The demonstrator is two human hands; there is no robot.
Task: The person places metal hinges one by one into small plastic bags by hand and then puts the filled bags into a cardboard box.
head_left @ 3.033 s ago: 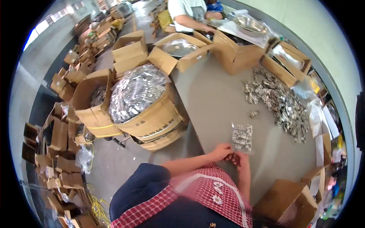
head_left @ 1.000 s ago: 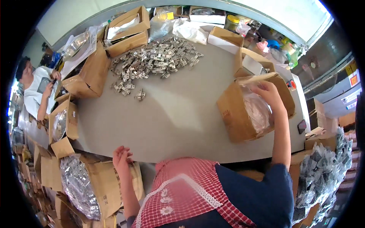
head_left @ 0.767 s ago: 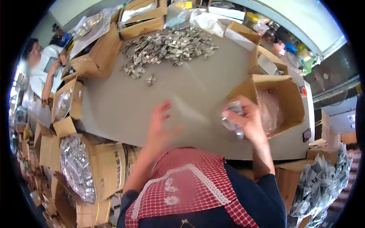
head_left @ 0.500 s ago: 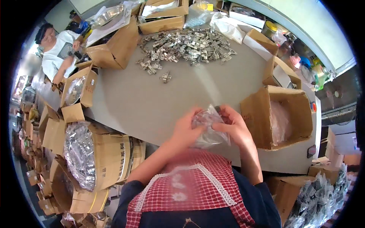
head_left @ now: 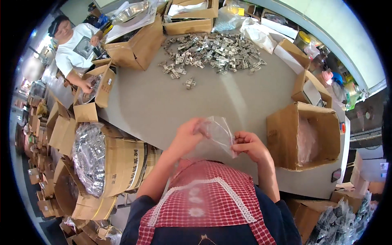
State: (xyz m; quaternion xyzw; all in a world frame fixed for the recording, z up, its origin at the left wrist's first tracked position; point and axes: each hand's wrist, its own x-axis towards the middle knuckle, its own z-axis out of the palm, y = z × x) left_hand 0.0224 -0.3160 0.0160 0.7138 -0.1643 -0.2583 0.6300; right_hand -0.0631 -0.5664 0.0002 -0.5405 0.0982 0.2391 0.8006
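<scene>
A clear plastic bag (head_left: 220, 130) is stretched between my hands above the near part of the grey table (head_left: 163, 102). My left hand (head_left: 191, 134) is closed on the bag's left side. My right hand (head_left: 251, 146) pinches its right edge between thumb and fingers. The bag looks thin and flat; I cannot make out anything inside it. Farther off on the table lies a heap of metal cabinet hinges (head_left: 220, 51), with a loose hinge (head_left: 189, 83) in front of it.
An open cardboard box (head_left: 281, 134) lined with plastic stands at my right. On the left, a large carton (head_left: 122, 167) holds bagged metal parts (head_left: 89, 159). A co-worker (head_left: 77, 49) reaches into a small box (head_left: 105, 86). More boxes line the table's far edge.
The bag was bunched between my hands; now it is spread out and my hands are farther apart. The co-worker's hand has moved down into the small box. The view has shifted slightly.
</scene>
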